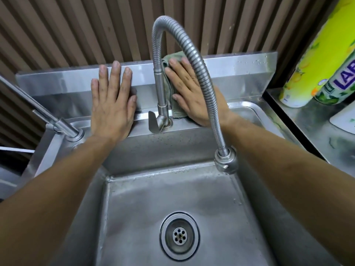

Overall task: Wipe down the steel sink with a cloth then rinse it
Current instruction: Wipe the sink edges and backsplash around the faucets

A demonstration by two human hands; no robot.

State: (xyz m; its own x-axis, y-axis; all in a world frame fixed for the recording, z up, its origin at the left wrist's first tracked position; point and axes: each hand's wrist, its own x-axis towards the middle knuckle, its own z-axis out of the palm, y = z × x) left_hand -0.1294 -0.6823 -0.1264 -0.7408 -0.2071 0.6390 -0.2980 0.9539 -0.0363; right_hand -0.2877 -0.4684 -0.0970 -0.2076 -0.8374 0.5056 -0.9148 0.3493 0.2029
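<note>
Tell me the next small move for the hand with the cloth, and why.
Probably slide the right hand with the cloth rightward along the backsplash. The cloth is pressed flat just right of the faucet, water droplets still dot the backsplash further right, and the left hand rests flat on the other side.

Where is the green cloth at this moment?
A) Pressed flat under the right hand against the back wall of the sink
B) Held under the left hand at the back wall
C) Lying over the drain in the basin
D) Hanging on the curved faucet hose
A: the right hand lies flat on the green cloth against the sink's back wall, just right of the faucet; the left hand rests bare on the steel.
</note>
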